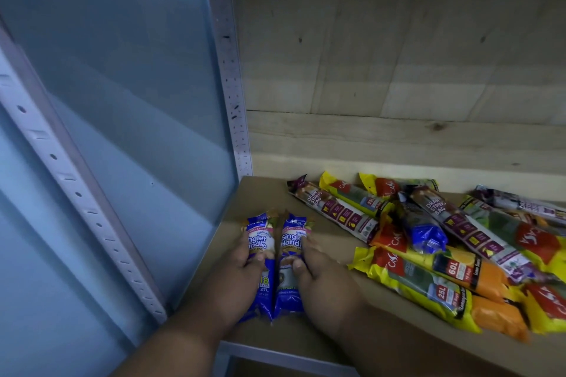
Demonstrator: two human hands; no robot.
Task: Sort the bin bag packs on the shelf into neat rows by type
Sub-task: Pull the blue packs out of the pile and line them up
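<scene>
Two blue "Singlet Handle" packs lie side by side at the shelf's front left corner. My left hand (235, 278) grips the left blue pack (258, 242); my right hand (321, 281) grips the right blue pack (291, 239). To the right lies a loose heap: a purple "Draw String Bag" pack (333, 211), a second purple one (468, 229), a third blue pack (424, 229), yellow 25L packs (419, 285) and an orange-yellow 60L pack (459, 266).
The brown shelf board (306, 343) ends at a metal front rail (275, 355). A perforated grey upright (232, 79) stands at the back left corner, a wooden panel (398, 70) forms the back wall, and a blue-grey side panel (122, 101) closes the left.
</scene>
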